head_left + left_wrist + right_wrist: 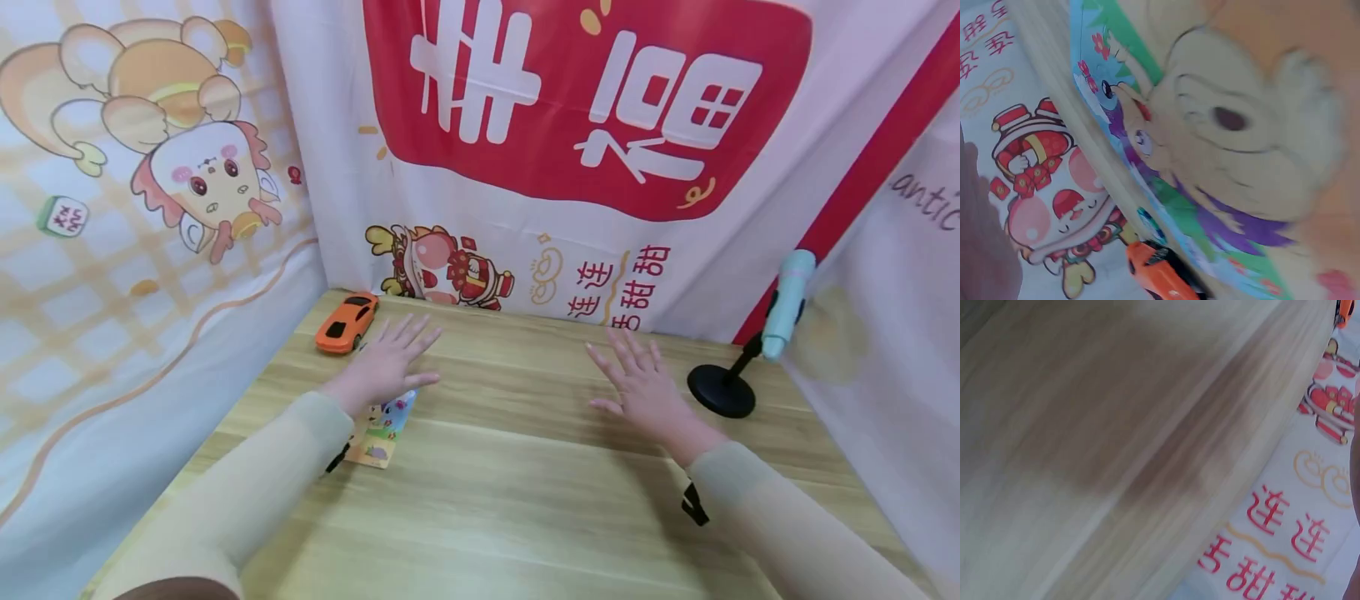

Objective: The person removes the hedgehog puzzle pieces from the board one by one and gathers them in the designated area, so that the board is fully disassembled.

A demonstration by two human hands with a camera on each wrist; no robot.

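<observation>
My left hand (384, 367) is spread with straight fingers above a colourful picture card (390, 429) on the wooden table, and it holds nothing. Partly covered by that hand and sleeve, the card shows in the left wrist view as a cartoon figure with purple hair. Just beyond the left fingers sits an orange toy car (347, 323), also visible in the left wrist view (1163, 275). On the other side, my right hand (647, 396) has its fingers spread over bare wood, with nothing in it. Its shadow falls on the table.
A light blue microphone-like object (789, 302) on a black round-based stand (722, 390) is at the right, beyond the right hand. Printed cloth (333, 167) hangs along the table's back and both sides. The wooden tabletop (495, 508) spreads between the arms.
</observation>
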